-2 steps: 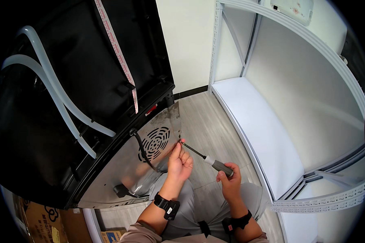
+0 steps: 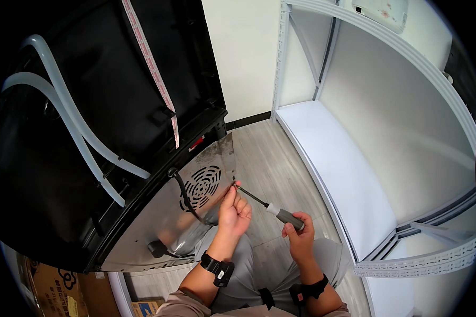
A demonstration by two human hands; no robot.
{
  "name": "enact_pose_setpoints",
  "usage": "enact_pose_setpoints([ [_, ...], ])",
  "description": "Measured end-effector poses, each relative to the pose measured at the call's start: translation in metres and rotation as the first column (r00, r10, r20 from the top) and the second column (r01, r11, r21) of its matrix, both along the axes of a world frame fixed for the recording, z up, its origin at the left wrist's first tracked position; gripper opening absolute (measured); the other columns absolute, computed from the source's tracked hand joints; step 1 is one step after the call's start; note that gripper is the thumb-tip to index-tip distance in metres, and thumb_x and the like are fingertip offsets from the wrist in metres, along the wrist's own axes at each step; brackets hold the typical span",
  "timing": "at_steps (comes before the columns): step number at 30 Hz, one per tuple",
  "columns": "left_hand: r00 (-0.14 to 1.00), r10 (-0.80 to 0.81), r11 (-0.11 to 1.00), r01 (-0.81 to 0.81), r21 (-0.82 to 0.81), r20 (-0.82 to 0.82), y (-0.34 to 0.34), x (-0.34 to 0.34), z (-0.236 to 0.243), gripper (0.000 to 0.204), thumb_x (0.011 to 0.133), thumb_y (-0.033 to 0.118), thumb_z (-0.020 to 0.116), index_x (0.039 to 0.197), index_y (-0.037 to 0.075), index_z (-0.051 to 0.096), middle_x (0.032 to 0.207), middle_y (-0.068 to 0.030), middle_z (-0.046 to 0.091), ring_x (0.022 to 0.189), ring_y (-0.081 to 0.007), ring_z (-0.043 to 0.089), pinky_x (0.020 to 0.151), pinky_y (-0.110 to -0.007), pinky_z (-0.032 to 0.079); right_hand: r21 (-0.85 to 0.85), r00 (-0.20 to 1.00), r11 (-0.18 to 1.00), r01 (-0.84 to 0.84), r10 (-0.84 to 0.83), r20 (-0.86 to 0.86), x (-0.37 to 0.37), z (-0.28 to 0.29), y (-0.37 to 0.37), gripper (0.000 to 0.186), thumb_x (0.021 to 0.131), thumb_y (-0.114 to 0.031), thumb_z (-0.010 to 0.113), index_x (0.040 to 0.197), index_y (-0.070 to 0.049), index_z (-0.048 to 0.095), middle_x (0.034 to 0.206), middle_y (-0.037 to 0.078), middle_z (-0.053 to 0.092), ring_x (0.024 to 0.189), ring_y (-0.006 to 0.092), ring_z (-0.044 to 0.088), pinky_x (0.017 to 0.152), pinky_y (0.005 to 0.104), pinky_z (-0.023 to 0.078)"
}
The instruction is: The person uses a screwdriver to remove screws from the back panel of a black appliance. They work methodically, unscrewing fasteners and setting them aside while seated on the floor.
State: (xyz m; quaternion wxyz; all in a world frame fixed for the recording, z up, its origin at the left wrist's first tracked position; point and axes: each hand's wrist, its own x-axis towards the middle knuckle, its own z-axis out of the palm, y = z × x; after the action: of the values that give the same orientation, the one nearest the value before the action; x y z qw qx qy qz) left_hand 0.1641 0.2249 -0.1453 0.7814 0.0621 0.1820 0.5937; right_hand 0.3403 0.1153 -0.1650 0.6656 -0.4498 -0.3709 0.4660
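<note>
My right hand [image 2: 300, 239] is closed round the grey handle of a screwdriver [image 2: 286, 216], whose dark shaft slants up and left. At its tip the thumb and fingers of my left hand [image 2: 234, 212] are pinched together. Whatever sits between those fingertips is too small to make out. Both the tip and the fingertips are at the right edge of a shiny metal panel [image 2: 164, 228], which has a round pattern of curved vent slots [image 2: 201, 187]. This panel forms the lower part of a large black appliance [image 2: 106, 105].
Two pale hoses [image 2: 71, 113] and a red-and-white printed strip [image 2: 154, 71] run down the appliance. A black cable [image 2: 184, 193] and a plug [image 2: 156, 248] hang by the panel. White shelving [image 2: 338, 169] stands at right. A cardboard box [image 2: 55, 288] sits lower left.
</note>
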Motion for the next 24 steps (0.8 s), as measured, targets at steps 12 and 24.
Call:
enact_pose_setpoints([
  [12, 0.998, 0.01, 1.0, -0.01, 0.001, -0.06, 0.0, 0.001, -0.002, 0.019, 0.101, 0.025, 0.054, 0.106, 0.009, 0.062, 0.059, 0.0077, 0.026, 0.05, -0.0053, 0.023, 0.046, -0.023, 0.022, -0.006, 1.0, 1.0, 0.017, -0.017, -0.002, 0.004, 0.004, -0.003, 0.029, 0.092, -0.005, 0.062, 0.116, -0.003, 0.046, 0.088, 0.007, 0.058, 0.069, 0.013, 0.057, 0.061, 0.0279, 0.048],
  [24, 1.0, -0.022, 0.999, 0.022, -0.027, 0.001, 0.003, -0.008, -0.012, 0.014, 0.09, 0.019, 0.052, 0.083, 0.008, 0.058, 0.057, 0.0047, 0.038, 0.048, -0.0095, 0.035, 0.045, -0.026, 0.027, -0.011, 0.993, 0.998, 0.06, -0.061, -0.102, 0.01, 0.0, -0.005, 0.026, 0.086, 0.0, 0.061, 0.11, -0.003, 0.051, 0.085, 0.007, 0.057, 0.063, 0.0128, 0.054, 0.055, 0.0269, 0.044],
])
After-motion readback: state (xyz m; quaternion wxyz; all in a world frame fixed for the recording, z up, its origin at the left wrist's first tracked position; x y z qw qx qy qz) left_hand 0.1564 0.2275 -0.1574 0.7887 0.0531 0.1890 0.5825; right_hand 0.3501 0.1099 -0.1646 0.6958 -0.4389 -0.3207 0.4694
